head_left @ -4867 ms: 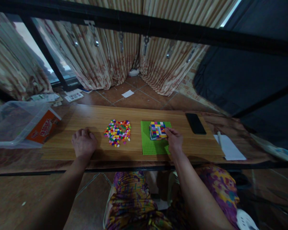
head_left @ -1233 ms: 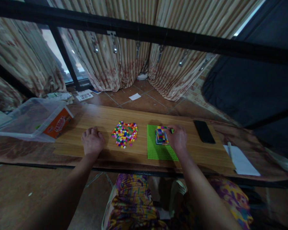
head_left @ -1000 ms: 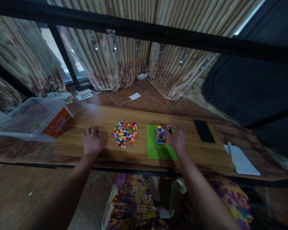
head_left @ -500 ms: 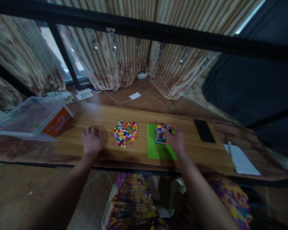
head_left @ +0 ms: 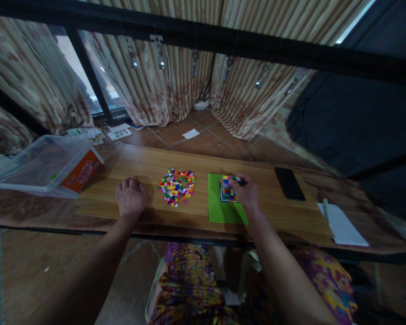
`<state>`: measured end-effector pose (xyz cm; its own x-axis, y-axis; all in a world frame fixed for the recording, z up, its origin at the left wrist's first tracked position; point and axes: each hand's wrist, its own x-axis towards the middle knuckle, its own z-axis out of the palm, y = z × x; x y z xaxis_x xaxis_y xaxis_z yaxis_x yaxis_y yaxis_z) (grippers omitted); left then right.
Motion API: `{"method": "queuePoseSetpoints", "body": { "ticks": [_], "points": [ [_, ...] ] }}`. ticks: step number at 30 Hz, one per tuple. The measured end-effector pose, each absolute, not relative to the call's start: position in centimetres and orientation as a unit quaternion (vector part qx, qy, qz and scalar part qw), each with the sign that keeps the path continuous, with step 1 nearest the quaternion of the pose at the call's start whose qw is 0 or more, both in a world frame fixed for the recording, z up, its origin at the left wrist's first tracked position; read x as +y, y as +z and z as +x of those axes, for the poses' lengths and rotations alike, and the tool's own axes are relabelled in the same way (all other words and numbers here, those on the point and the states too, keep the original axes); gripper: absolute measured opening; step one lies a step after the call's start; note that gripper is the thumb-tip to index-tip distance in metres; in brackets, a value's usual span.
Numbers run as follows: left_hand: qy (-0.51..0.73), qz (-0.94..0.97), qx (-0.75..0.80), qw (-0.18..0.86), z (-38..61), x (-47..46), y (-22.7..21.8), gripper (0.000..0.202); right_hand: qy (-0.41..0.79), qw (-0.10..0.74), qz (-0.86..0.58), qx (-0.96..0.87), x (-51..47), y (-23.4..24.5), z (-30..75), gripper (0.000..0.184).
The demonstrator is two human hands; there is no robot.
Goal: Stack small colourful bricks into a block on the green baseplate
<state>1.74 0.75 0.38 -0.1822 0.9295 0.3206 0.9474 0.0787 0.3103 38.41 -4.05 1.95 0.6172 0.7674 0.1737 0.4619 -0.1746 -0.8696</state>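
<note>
Head view. We logged one multicoloured brick stack [head_left: 228, 189], squat and layered, standing on the far part of a green baseplate [head_left: 223, 212]. Right hand [head_left: 246, 194] touched its right side, fingertips pinched on a small dark piece [head_left: 241, 181]. Left hand [head_left: 131, 198] rested on the wooden board [head_left: 149, 168], fingers curled together, near the loose brick pile [head_left: 176, 186].

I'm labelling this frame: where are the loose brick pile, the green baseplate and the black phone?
loose brick pile [head_left: 176, 187], head view, heap middle
green baseplate [head_left: 223, 213], head view, bare near part
black phone [head_left: 289, 183], head view, screen centre
</note>
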Motion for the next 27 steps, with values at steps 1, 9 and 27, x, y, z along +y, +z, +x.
{"method": "queuePoseSetpoints", "body": {
  "ticks": [1, 9, 27],
  "points": [
    [-0.229, -0.639, -0.734, 0.020, 1.7, 0.8, 0.4, 0.043, 0.153, 0.498, -0.749, -0.408, -4.1, 2.0, 38.4, 0.043],
    [-0.214, -0.643, -0.735, 0.013, 1.9, 0.6, 0.8, 0.044, 0.184, 0.511, -0.740, -0.397, -3.8, 1.8, 38.2, 0.044],
    [-0.220, -0.640, -0.736, 0.016, 2.0, 0.5, 0.7, 0.042, 0.191, 0.502, -0.608, -0.585, -9.4, 7.0, 29.2, 0.023]
  ]
}}
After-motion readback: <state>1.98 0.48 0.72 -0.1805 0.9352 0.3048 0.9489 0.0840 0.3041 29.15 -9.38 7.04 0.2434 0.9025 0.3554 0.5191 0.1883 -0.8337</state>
